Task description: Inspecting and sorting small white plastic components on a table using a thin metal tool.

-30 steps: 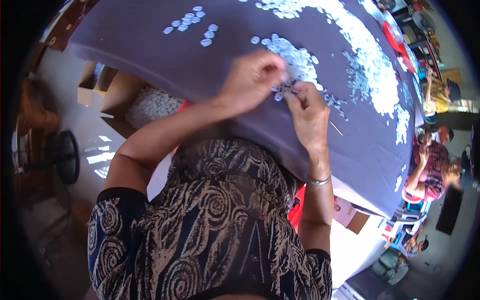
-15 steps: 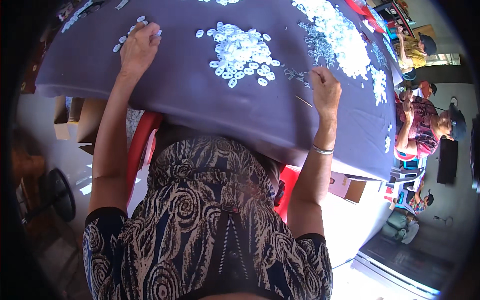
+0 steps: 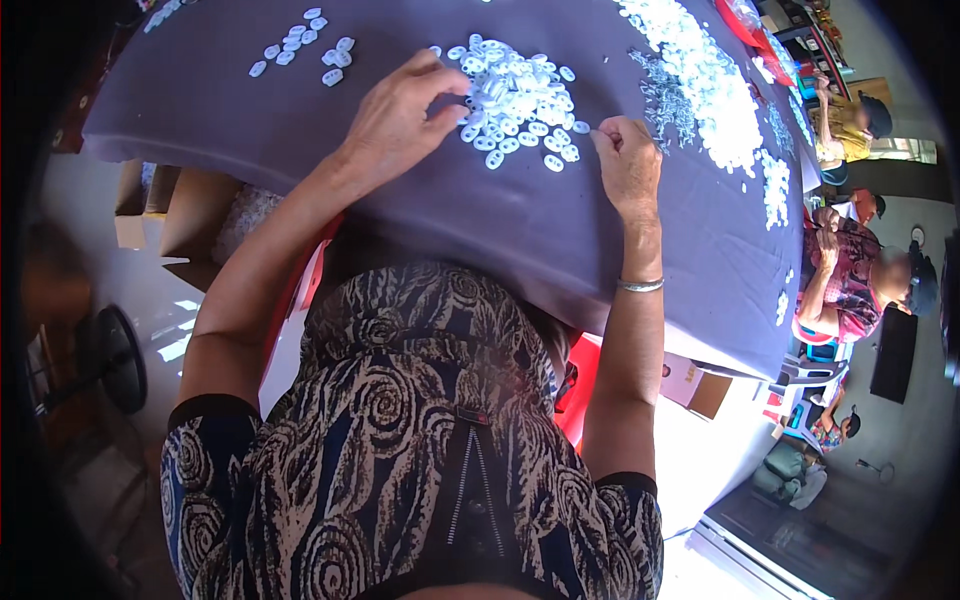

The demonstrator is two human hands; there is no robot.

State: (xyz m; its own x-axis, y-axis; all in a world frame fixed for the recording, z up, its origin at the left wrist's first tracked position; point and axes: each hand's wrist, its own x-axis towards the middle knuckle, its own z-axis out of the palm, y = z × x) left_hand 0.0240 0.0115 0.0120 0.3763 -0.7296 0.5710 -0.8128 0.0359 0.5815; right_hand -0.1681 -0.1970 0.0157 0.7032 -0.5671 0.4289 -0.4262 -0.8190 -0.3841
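Observation:
A pile of small white oval plastic pieces (image 3: pixel 522 95), each with two holes, lies on the dark purple tablecloth (image 3: pixel 480 225). At the pile's left edge is my left hand (image 3: pixel 405 112), its thumb and fingers apart. My right hand (image 3: pixel 630 170) hovers just right of the pile, fingers curled and pinched; whatever they hold is too small or hidden to make out. Behind it lie small grey metal pieces (image 3: pixel 665 100). Several more white oval pieces (image 3: pixel 297 40) sit loosely grouped at the far left.
A much larger heap of white pieces (image 3: pixel 725 115) stretches along the table's right side. Red containers (image 3: pixel 765 45) stand at the far right. Other people (image 3: pixel 845 260) sit beyond the table's right edge. An open cardboard box (image 3: pixel 195 215) stands below the left table edge.
My left hand has gone from the small group at the far left to the main pile, and its fingers have spread. My right hand has shifted left, away from the metal pieces toward the pile.

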